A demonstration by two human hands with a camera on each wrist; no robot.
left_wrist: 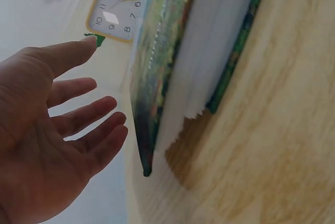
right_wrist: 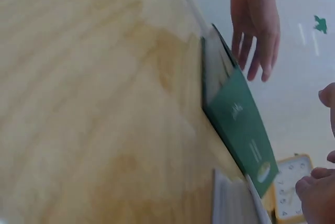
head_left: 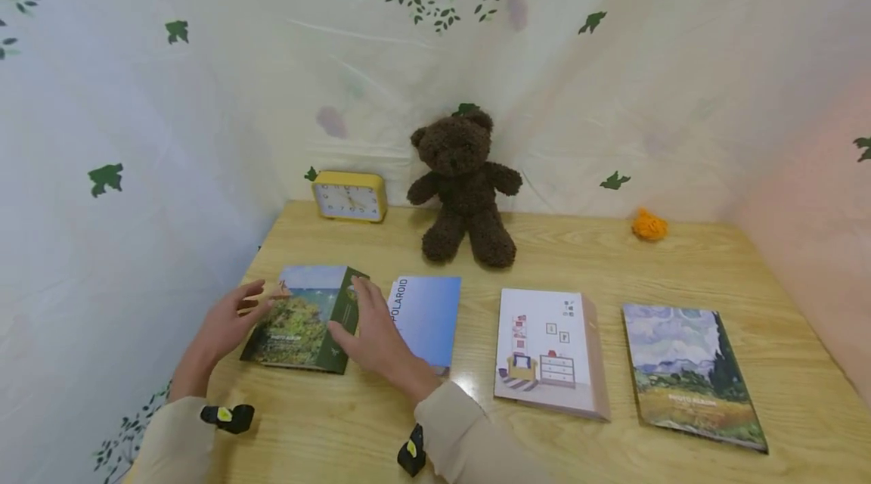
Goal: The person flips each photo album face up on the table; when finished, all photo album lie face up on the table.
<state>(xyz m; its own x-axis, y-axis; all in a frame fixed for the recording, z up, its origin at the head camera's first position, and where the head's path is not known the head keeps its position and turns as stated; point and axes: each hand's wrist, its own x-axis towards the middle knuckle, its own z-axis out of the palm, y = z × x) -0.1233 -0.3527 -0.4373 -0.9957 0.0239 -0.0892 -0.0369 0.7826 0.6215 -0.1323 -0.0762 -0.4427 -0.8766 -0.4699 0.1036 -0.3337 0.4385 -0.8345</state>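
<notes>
A green photo album with a landscape cover lies at the table's left, its dark green spine facing right. Beside its left edge is my left hand, fingers spread and relaxed; the left wrist view shows a gap between this hand and the album. My right hand hovers by the spine with fingers extended, partly over the blue Polaroid album. In the right wrist view this hand is cut off at the right edge, holding nothing.
A white album and another landscape album lie to the right. Along the back stand a yellow clock and a brown teddy bear, with a small orange object at the back right. A patterned curtain hangs behind.
</notes>
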